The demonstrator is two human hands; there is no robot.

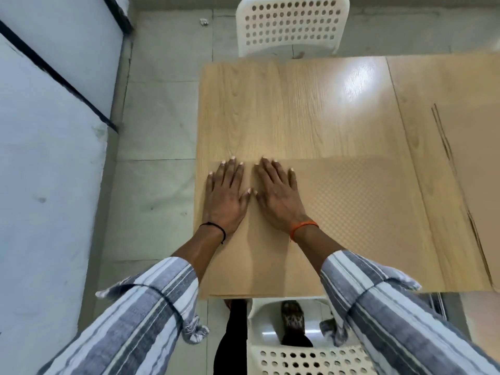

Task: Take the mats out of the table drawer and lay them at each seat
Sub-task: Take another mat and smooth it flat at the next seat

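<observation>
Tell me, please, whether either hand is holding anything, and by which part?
Nothing is held: the left hand and right hand press flat on the mat near its left end.

grey-striped sleeves (140, 315), orange wristband (303, 228), black wristband (215, 228)

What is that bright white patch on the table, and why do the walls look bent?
Head view: the patch is glare from an overhead light on the glossy table; the wide-angle lens bows the edges; both hands cast soft shadows on the mat; the fingertips look slightly blurred.
</observation>
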